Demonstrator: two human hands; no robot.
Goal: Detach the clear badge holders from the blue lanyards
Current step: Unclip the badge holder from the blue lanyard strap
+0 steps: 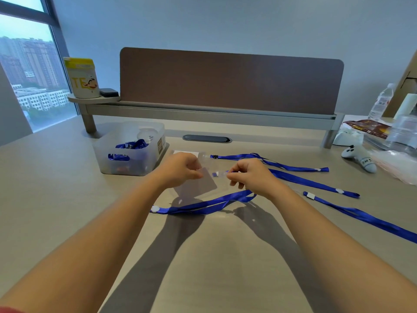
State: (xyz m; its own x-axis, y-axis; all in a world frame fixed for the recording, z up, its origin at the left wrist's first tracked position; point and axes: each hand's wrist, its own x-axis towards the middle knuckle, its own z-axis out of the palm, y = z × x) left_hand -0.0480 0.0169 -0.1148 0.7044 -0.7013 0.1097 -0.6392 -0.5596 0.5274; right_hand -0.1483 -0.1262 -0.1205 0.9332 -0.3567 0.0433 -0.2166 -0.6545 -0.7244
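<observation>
A clear glossy plastic badge holder [198,185], flat blue woven cloth lanyards [311,182], a translucent frosted plastic bin [126,152] and a matt smooth beige desk [214,256] are seen.

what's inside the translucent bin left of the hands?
Inside the bin: bundled blue lanyards and clear round pieces on top. The frosted walls blur whatever lies lower.

Beige desk [67,177], blue lanyards [311,182] loose on it, translucent bin [126,163], grey controller [358,157], water bottle [381,102]

bare forearms, red sleeve edge [9,310] btm-left
</observation>
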